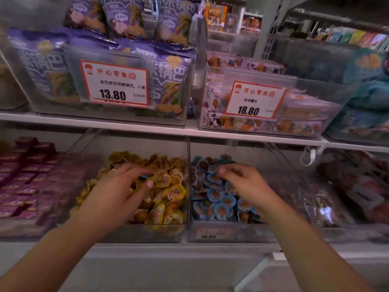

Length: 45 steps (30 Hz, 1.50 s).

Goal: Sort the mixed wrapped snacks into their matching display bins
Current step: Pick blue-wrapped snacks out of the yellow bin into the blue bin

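Over the lower shelf, the left hand (117,186) reaches into the yellow-snack bin (145,232), fingers spread and relaxed, its fingertips beside a stray blue-wrapped snack (145,176) (it seems to hold nothing). The right hand (244,182) hovers over the blue-snack bin (229,230), fingers curled; whether it pinches a packet I cannot tell. Picking out misfits looks underway; next, the stray must cross the divider.
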Tool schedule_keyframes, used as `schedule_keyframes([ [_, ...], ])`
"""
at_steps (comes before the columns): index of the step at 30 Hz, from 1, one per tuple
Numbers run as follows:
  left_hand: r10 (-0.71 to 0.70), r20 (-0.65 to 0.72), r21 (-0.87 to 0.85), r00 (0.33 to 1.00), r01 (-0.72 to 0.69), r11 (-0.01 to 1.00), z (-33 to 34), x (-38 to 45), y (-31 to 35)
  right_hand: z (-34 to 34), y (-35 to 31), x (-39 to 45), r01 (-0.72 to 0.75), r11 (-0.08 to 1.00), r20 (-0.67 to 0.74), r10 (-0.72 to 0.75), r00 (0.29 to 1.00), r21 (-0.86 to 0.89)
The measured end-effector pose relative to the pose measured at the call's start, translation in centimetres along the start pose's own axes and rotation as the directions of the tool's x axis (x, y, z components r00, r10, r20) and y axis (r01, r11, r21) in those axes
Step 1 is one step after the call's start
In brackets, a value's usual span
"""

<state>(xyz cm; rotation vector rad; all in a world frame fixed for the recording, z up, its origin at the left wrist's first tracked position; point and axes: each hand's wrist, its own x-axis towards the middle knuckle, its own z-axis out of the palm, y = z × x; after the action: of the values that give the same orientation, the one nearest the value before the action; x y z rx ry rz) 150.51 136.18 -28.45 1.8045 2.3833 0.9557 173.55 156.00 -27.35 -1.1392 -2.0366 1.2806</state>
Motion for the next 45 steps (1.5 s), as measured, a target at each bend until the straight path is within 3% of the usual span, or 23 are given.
schedule_keyframes([
  [2,-0.014,0.008,-0.004,1.000,0.014,1.000,-0.5,0.2,-0.7,0.7,-0.8,-0.1,0.135,0.989,-0.146,-0.124,0.982,0.066],
  [4,-0.035,0.003,-0.005,0.999,0.035,0.999,-0.9,0.3,-1.3,1.8,-1.7,-0.7,0.277,0.960,-0.169,-0.266,0.949,0.049],
  [7,-0.093,-0.010,0.034,0.996,0.093,0.995,-1.6,0.2,-2.9,4.7,-3.7,-2.0,0.463,0.873,-0.045,-0.474,0.879,-0.151],
  [10,-0.164,0.039,0.127,0.986,0.158,0.979,-1.8,-0.5,-4.8,8.8,-6.2,-0.9,0.555,0.804,0.118,-0.543,0.832,-0.214],
  [12,-0.179,0.111,0.263,0.978,0.145,0.954,-1.6,-1.1,-5.4,12.1,-7.2,1.6,0.581,0.729,0.294,-0.502,0.814,-0.363],
  [15,-0.166,0.154,0.298,0.974,0.115,0.948,-1.1,-2.0,-5.5,16.7,-7.1,6.1,0.524,0.562,0.477,-0.243,0.844,-0.641],
  [17,-0.155,0.150,0.265,0.977,0.111,0.958,-1.0,-2.2,-5.5,18.3,-6.4,8.3,0.489,0.478,0.510,-0.097,0.855,-0.730],
  [20,-0.157,0.136,0.196,0.978,0.128,0.972,-1.2,-2.1,-5.8,18.5,-6.0,9.9,0.428,0.478,0.473,-0.030,0.881,-0.767],
  [23,-0.154,0.150,0.174,0.977,0.127,0.976,-1.2,-1.8,-5.9,16.5,-6.9,10.2,0.401,0.582,0.435,-0.089,0.896,-0.707],
  [25,-0.135,0.143,0.167,0.980,0.110,0.980,-1.2,-1.7,-6.1,14.2,-7.7,9.7,0.364,0.668,0.326,-0.188,0.926,-0.649],
  [27,-0.105,0.099,0.143,0.990,0.090,0.986,-1.1,-1.5,-6.1,11.9,-8.0,8.1,0.362,0.671,0.192,-0.317,0.929,-0.647],
  [30,-0.032,0.080,0.071,0.996,0.027,0.997,-0.4,-1.1,-5.5,10.1,-6.3,4.6,0.471,0.667,0.192,-0.450,0.872,-0.577],
  [32,0.037,0.167,0.061,0.985,-0.048,0.997,0.9,-0.8,-4.5,10.4,-4.5,2.9,0.487,0.732,0.173,-0.466,0.868,-0.477],
  [36,0.055,0.344,0.195,0.937,-0.128,0.972,3.3,0.9,-3.4,11.3,-3.9,2.2,0.456,0.874,-0.073,-0.472,0.878,-0.171],
  [40,0.044,0.536,0.202,0.843,-0.179,0.963,4.2,4.5,-3.0,11.2,-3.8,2.0,0.468,0.884,-0.167,-0.462,0.871,-0.006],
  [42,0.097,0.555,0.188,0.826,-0.239,0.953,4.6,5.9,-3.2,11.2,-3.6,2.1,0.472,0.881,-0.152,-0.463,0.873,0.032],
  [45,0.179,0.476,0.198,0.861,-0.304,0.932,5.1,7.6,-4.9,11.3,-3.2,2.4,0.494,0.868,-0.153,-0.481,0.863,0.058],
])
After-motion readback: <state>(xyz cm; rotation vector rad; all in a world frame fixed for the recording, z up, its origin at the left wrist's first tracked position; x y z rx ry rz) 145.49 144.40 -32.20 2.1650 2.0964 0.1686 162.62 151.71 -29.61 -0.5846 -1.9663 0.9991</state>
